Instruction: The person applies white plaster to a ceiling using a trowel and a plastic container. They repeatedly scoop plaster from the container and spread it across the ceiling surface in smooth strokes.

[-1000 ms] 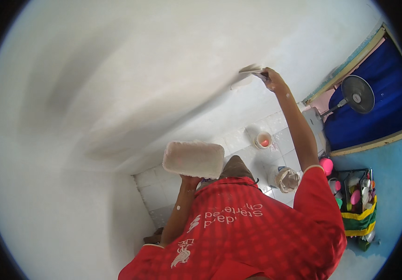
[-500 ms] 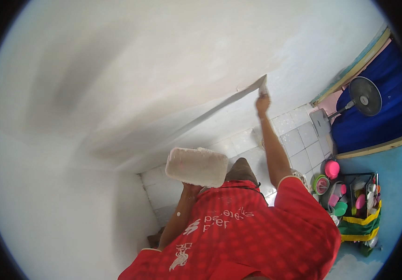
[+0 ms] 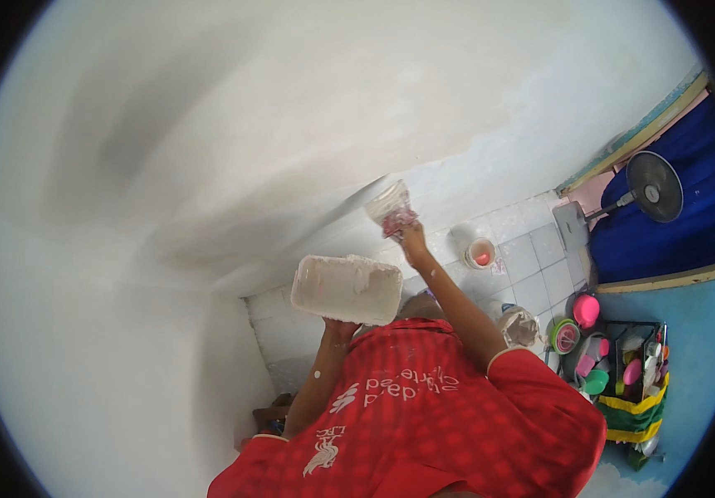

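Observation:
My left hand [image 3: 341, 327] grips a white rectangular tub [image 3: 337, 290] from below and holds it in front of my body. Whitish paint-like residue coats its inside and rim. Closed round the reddish, smeared handle end of a wide flat paintbrush [image 3: 388, 199] is my right hand [image 3: 411, 240]. The brush's pale, coated end fans out up and left, above the tub's right side; motion blurs it. Behind the brush rises the off-white wall [image 3: 291, 108], with a duller, damp-looking area. Whether the brush touches the wall I cannot tell.
On the tiled floor [image 3: 524, 251] stand a small white pail [image 3: 479, 251] and a pale, stained container [image 3: 520, 325]. Farther right are a standing fan [image 3: 654, 187], a blue curtain [image 3: 656, 241], a pink bowl [image 3: 586, 310] and a dish rack [image 3: 640, 365] with several dishes.
My right hand has drawn the brush from the wall at upper right, down and left toward the tub. The small pail now shows. My left hand and the tub have barely shifted.

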Tool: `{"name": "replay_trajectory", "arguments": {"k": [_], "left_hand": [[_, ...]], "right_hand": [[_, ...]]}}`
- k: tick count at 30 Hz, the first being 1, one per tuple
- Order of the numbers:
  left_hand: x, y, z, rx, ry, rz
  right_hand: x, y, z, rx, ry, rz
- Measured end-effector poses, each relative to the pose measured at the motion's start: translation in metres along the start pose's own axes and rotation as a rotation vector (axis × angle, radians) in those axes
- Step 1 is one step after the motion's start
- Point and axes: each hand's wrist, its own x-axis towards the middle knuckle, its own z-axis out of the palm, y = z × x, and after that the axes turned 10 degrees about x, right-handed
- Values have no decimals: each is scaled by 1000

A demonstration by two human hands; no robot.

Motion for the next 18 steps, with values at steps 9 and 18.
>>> {"name": "replay_trajectory", "arguments": {"k": [9, 18], "left_hand": [[8, -1, 40, -127, -164, -76], [-2, -11, 12, -65, -83, -53]], "right_hand": [[77, -66, -73, -910, 560, -795], [10, 76, 36, -557, -94, -164]]}}
